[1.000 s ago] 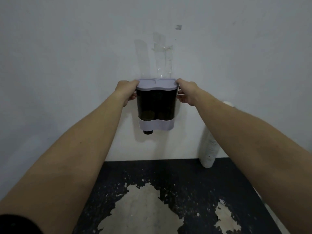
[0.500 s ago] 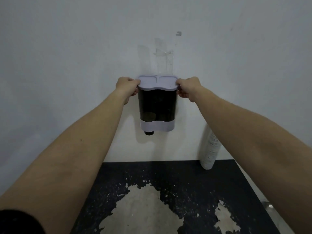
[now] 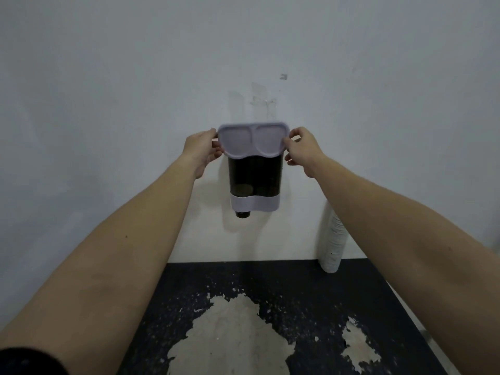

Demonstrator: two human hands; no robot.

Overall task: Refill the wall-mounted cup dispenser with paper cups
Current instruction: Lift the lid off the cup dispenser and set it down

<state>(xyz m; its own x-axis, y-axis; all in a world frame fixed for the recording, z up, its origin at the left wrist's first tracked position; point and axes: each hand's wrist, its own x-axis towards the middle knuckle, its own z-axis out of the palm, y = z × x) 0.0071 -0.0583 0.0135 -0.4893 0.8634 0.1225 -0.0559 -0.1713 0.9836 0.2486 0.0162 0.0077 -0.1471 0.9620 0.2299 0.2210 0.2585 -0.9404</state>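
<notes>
The cup dispenser hangs on the white wall, with a dark see-through body and a pale lilac band at its base. A dark cup bottom pokes out below its left side. Its lilac lid is lifted and tilted so the top faces me. My left hand pinches the lid's left end. My right hand pinches its right end. A tall stack of white paper cups leans against the wall, partly behind my right forearm.
A black table with worn, peeling patches stands against the wall below the dispenser. Old tape marks show on the wall above it. My forearms cross both sides of the table.
The lid has come off the dispenser top and tilted towards me, held at both ends. The view has dropped a little, so the dispenser sits higher relative to my hands.
</notes>
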